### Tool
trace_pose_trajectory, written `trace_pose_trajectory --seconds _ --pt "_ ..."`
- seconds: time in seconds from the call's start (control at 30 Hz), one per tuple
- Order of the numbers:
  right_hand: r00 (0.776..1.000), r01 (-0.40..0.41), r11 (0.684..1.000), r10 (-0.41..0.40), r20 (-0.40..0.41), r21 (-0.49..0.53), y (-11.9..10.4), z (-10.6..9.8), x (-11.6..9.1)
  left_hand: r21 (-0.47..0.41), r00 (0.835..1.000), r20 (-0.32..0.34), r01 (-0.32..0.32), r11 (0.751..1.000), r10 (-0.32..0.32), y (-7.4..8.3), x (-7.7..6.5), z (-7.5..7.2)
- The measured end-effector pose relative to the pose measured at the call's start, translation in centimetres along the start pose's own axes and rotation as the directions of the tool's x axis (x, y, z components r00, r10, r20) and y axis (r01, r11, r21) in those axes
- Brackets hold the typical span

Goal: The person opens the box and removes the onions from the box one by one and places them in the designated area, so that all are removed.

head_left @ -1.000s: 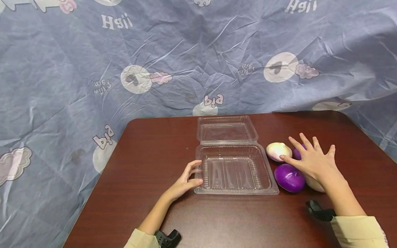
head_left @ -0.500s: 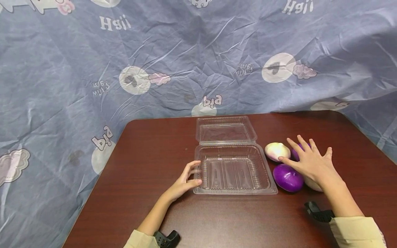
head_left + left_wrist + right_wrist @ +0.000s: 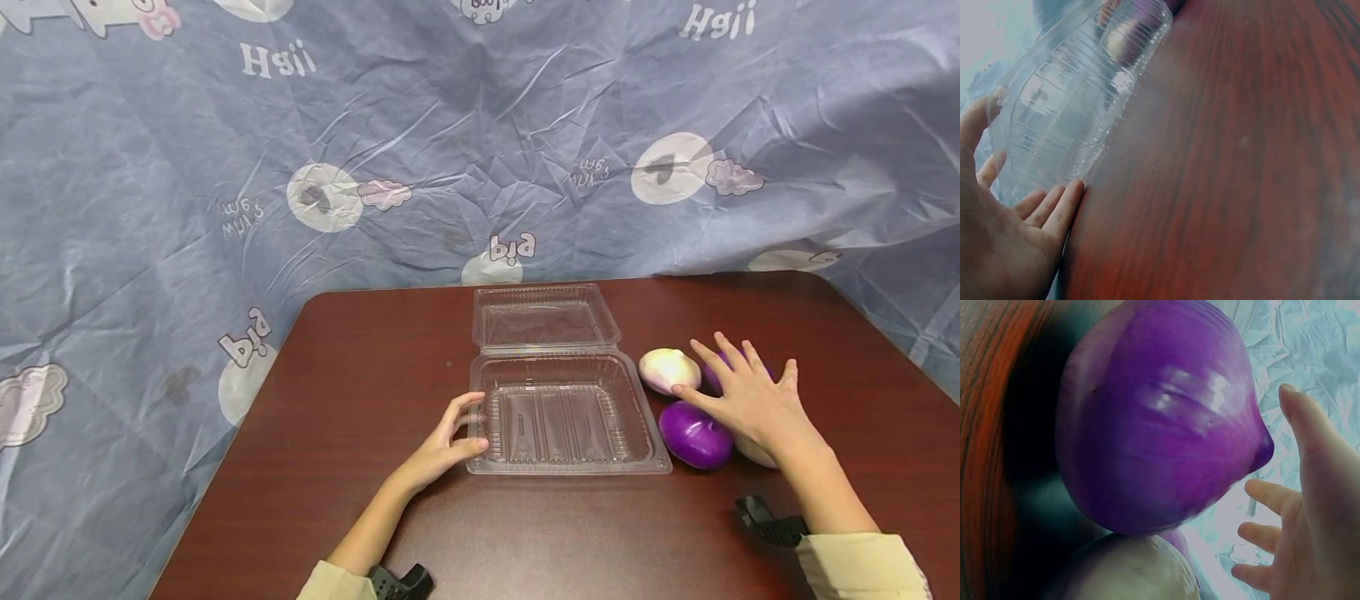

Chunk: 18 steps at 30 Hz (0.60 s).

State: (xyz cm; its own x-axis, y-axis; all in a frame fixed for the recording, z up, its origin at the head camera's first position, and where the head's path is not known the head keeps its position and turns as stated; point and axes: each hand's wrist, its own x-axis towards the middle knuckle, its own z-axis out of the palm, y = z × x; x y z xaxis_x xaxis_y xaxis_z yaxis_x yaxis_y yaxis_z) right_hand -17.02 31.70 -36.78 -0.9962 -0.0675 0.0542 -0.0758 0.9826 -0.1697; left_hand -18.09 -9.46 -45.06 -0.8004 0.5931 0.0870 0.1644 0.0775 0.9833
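A clear plastic clamshell box [image 3: 558, 469] lies opened on the table, its lid [image 3: 536, 325] folded away to the back. My left hand [image 3: 438, 454] is at the box's left side, thumb on the rim near the front corner, fingers fairly straight along the wall. Right of the box, my right hand [image 3: 750, 407] spreads its fingers above a cluster of onions and holds nothing. Nearest the box are a white onion [image 3: 669, 372] and a purple onion [image 3: 696, 435]. Another purple onion [image 3: 711, 379] and a whitish one [image 3: 753, 452] are partly hidden by the hand.
The dark red-brown wooden table [image 3: 360, 367] extends left of the box and in front of it. A blue printed cloth [image 3: 420, 125] hangs behind the table. Black wrist cameras are strapped under both forearms.
The head view shifts slightly. My right hand moves a little left and toward me over the onions, fingers still spread. The left hand, box and onions keep their places.
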Motion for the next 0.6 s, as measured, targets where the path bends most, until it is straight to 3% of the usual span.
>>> trace_pose_trajectory --seconds 0.23,0.33,0.43,0.6 --pt "0.999 0.009 1.0 -0.009 -0.044 0.002 0.0 0.0 0.0 0.054 0.999 -0.039 -0.01 0.998 0.012 0.2 -0.1 0.1" --pt "0.998 0.016 1.0 -0.016 -0.063 0.009 0.0 0.0 -0.1 0.039 0.994 -0.107 0.002 0.999 0.002 0.7 -0.2 0.2" --pt "0.997 0.019 1.0 -0.018 -0.08 0.012 0.0 0.1 -0.1 0.032 0.975 -0.224 0.019 0.999 -0.011 1.0 -0.3 0.1" --pt "0.995 0.016 1.0 -0.014 -0.101 0.015 0.0 0.2 -0.2 0.093 0.916 -0.401 0.037 0.995 0.003 1.2 -0.4 -0.6"
